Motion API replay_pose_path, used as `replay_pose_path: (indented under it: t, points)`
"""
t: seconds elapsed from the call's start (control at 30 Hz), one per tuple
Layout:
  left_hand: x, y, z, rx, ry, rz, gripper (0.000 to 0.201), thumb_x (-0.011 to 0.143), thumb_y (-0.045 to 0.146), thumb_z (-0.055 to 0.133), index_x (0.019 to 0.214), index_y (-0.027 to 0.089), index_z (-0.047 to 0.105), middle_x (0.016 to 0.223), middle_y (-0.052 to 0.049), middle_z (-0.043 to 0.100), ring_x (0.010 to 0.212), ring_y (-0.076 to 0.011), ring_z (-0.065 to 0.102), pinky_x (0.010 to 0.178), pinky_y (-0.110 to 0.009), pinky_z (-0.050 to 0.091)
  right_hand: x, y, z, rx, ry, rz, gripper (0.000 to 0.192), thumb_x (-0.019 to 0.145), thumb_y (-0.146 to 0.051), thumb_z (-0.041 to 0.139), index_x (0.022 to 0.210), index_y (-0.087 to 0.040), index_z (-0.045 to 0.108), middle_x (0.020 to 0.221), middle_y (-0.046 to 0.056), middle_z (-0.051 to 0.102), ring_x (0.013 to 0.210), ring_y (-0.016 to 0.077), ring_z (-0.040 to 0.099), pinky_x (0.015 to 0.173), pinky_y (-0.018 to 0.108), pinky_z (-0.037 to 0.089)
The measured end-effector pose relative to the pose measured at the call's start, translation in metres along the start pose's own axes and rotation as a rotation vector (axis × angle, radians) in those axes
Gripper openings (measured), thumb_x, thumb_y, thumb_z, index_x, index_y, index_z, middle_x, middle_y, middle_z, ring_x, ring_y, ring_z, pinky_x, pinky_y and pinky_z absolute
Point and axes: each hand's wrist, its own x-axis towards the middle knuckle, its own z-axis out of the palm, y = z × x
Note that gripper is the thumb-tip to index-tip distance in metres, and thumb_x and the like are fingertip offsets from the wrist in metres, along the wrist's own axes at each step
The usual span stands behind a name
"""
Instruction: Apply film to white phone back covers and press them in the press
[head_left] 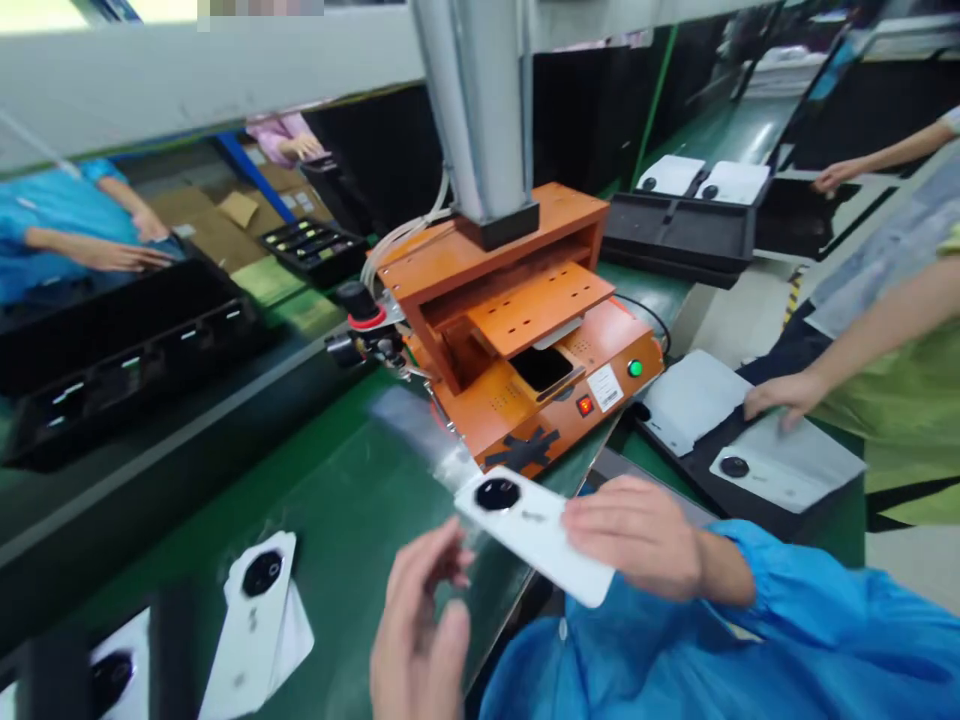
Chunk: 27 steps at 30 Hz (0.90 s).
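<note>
My right hand (637, 535) grips the lower end of a white phone back cover (544, 535) with a round black camera ring (497, 493). Just left of that cover is my left hand (420, 620), its fingers apart and nothing in it. Beyond both hands stands an orange press machine (480, 420) with a black pad (541, 368) under its raised plate. On the green bench at the lower left, another white back cover (251, 625) lies over a second one, partly hidden. A clear plastic sheet (420, 430), blurred, lies beside the press.
A black tray (135, 370) sits on the left beside a co-worker in blue. At right, another person's hand (791, 400) touches white covers in a black tray (697, 455). Stacked trays (679, 235) with white covers stand behind the press. A black holder (172, 640) is at lower left.
</note>
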Motion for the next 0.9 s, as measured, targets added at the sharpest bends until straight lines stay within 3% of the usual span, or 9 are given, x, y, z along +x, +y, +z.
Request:
replay_pose_path:
  t: [0.1,0.17,0.27,0.37,0.47,0.6,0.73,0.83,0.9]
  points:
    - [0.073,0.021,0.037,-0.379,-0.064,-0.287,0.051,0.089,0.044,0.068,0.133,0.02,0.059,0.116,-0.013,0.07,0.087,-0.0202,0.07,0.063,-0.028,0.056,-0.031,0.014,-0.04,-0.235,0.058,0.158,0.041,0.098,-0.02,0.051,0.136,-0.03,0.063,0.122,0.008,0.074,0.118,0.0212,0.069,0.086,0.036,0.061]
    - [0.117,0.031,0.066,-0.541,-0.147,-0.398,0.062,0.081,0.042,0.077,0.133,0.018,0.056,0.121,-0.015,0.069,0.093,-0.0208,0.07,0.06,-0.025,0.054,-0.05,0.021,-0.053,-0.374,0.111,0.204,0.046,0.096,-0.019,0.054,0.139,-0.033,0.061,0.124,0.007,0.073,0.117,0.0221,0.07,0.085,0.037,0.062]
    - [0.165,0.04,0.107,-0.698,-0.203,-0.44,0.059,0.07,0.04,0.085,0.12,0.017,0.062,0.122,-0.016,0.07,0.098,-0.0224,0.072,0.057,-0.021,0.048,-0.071,0.031,-0.057,-0.467,0.198,0.257,0.047,0.096,-0.016,0.055,0.138,-0.035,0.062,0.122,0.006,0.074,0.115,0.0229,0.071,0.083,0.037,0.062]
    - [0.194,0.043,0.138,-0.77,-0.122,-0.421,0.055,0.061,0.039,0.088,0.106,0.017,0.066,0.111,-0.012,0.074,0.093,-0.0222,0.073,0.053,-0.02,0.039,-0.079,0.042,-0.053,-0.483,0.253,0.297,0.045,0.096,-0.016,0.055,0.135,-0.035,0.064,0.121,0.005,0.074,0.113,0.0233,0.072,0.083,0.037,0.063]
    - [0.208,0.043,0.152,-0.773,-0.029,-0.405,0.052,0.059,0.037,0.086,0.104,0.02,0.066,0.101,-0.007,0.075,0.088,-0.0186,0.072,0.051,-0.019,0.034,-0.073,0.062,-0.045,-0.479,0.298,0.299,0.038,0.097,-0.018,0.054,0.129,-0.032,0.069,0.118,0.006,0.076,0.113,0.0224,0.072,0.085,0.036,0.062]
    - [0.176,0.041,0.14,-0.72,0.002,-0.421,0.045,0.062,0.03,0.083,0.103,0.018,0.07,0.101,-0.007,0.076,0.085,-0.0177,0.071,0.054,-0.019,0.041,-0.043,0.102,-0.028,-0.429,0.366,0.303,0.031,0.098,-0.017,0.053,0.118,-0.029,0.074,0.116,0.007,0.077,0.112,0.0207,0.072,0.088,0.036,0.059]
    - [0.078,0.019,0.1,-0.545,-0.028,-0.551,0.049,0.071,0.04,0.081,0.114,0.02,0.072,0.113,-0.007,0.076,0.1,-0.024,0.072,0.077,-0.028,0.056,-0.003,0.146,-0.007,-0.285,0.267,0.269,0.028,0.1,-0.02,0.051,0.115,-0.028,0.074,0.117,0.007,0.076,0.114,0.0191,0.071,0.09,0.036,0.055]
    - [0.003,-0.003,0.07,-0.264,0.002,-0.67,0.048,0.078,0.057,0.074,0.108,0.02,0.074,0.101,-0.007,0.078,0.089,-0.0242,0.072,0.072,-0.028,0.055,0.025,0.171,0.005,-0.168,0.131,0.184,0.028,0.102,-0.022,0.048,0.117,-0.027,0.071,0.122,0.008,0.074,0.119,0.0196,0.067,0.096,0.037,0.05]
    - [-0.031,-0.012,0.058,-0.076,-0.047,-0.637,0.045,0.085,0.062,0.064,0.098,0.02,0.074,0.084,-0.005,0.075,0.073,-0.0205,0.067,0.063,-0.026,0.051,0.039,0.18,0.01,-0.141,0.049,0.138,0.028,0.102,-0.021,0.047,0.116,-0.026,0.071,0.122,0.009,0.074,0.118,0.0198,0.067,0.096,0.038,0.049]
